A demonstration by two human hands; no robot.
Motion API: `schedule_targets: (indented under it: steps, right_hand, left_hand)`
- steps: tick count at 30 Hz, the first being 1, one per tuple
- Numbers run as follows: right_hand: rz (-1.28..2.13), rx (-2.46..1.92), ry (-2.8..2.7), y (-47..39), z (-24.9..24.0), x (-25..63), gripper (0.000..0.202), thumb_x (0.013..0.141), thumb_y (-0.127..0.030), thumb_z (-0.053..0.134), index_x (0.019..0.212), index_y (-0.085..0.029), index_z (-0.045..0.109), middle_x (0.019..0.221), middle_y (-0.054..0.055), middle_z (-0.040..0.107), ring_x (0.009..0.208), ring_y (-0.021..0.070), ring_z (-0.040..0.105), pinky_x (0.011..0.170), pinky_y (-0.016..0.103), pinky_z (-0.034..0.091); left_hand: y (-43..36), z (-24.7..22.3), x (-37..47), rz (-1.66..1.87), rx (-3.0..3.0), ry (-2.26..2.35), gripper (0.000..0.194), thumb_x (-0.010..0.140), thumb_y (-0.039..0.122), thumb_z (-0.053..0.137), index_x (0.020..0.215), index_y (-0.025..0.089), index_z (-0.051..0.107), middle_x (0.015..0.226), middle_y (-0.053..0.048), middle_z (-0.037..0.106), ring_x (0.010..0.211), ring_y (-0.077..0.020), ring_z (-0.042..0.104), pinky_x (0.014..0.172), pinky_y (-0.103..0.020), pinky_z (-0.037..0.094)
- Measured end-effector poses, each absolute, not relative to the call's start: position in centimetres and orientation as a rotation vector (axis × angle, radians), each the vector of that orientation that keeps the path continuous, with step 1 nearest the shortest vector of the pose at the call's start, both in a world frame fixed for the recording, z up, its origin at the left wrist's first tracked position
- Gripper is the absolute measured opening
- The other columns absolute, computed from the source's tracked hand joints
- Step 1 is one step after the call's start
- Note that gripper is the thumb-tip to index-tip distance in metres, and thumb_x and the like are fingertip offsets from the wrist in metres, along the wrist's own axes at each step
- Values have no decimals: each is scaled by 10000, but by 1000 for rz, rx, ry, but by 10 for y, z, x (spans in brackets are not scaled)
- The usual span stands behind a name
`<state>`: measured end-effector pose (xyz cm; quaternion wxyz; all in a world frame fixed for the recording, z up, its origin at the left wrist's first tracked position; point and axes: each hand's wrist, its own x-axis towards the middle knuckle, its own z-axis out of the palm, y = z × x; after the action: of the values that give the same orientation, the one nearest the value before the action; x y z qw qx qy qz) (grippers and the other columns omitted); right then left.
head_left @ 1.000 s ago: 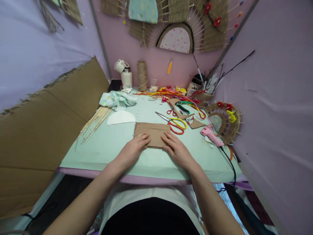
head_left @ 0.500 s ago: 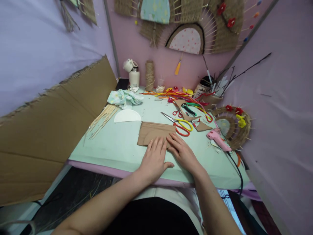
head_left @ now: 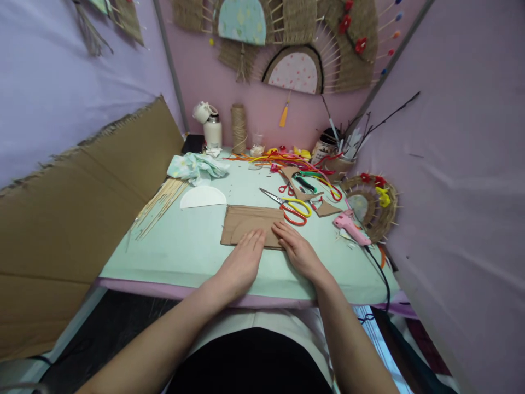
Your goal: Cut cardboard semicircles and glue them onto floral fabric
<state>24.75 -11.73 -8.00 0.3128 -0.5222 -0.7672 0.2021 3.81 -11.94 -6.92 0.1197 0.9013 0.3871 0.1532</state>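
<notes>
A rectangular piece of brown cardboard lies flat on the mint-green table, with a half-round cardboard shape seemingly on top of it. My left hand rests on its front edge, fingers stretched out together and pointing away from me. My right hand lies on the right side of the cardboard, its fingers extended over the corner. Just beyond that corner are scissors with one yellow and one red handle. A white half-circle lies behind the cardboard on the left.
Thin wooden sticks and a patterned cloth lie to the left, beside a tall cardboard panel. On the right are a pink glue gun with its cable and a woven half-round piece. A twine spool stands at the back.
My left hand has turned slightly, its thumb no longer sticking out to the side. My hands sit a little farther apart on the cardboard. The whole view has shifted somewhat.
</notes>
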Motion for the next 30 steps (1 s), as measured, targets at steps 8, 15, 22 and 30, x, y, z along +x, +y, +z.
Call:
schedule_targets:
  steps: [8,15,22,30]
  right_hand:
    - [640,-1342,-1902,-117,-76,250,447,901,-147,421,1299,-241,600,1367,42,566,1342,202,442,1142,440,335]
    - [661,-1327,-1886,-116,-78,252,410,889,-164,485,1262,-247,630,1351,38,578,1327,212,462,1133,441,353]
    - [651,-1343,-1904,-118,-76,251,402,904,-182,492,1282,-249,612,1356,41,574,1337,209,448,1133,439,352]
    - [590,-1377,-1947,-120,-76,250,518,798,-265,704,1303,-237,591,1371,72,558,1343,256,438,1131,466,346]
  left_hand:
    - [-122,-61,40,321,2704,1175,539,884,50,252,1416,3,325,1489,-239,356,1399,-263,325,1139,-446,310]
    - [-119,-63,38,279,2755,1186,529,875,37,279,1394,52,382,1493,-205,371,1401,-241,324,1146,-419,296]
    - [-120,-60,41,236,2730,1192,536,869,26,287,1395,24,387,1503,-223,337,1408,-264,305,1146,-438,291]
    - [-95,-53,6,487,2541,959,455,911,122,377,1345,174,502,1450,-94,474,1312,-179,471,1088,-360,398]
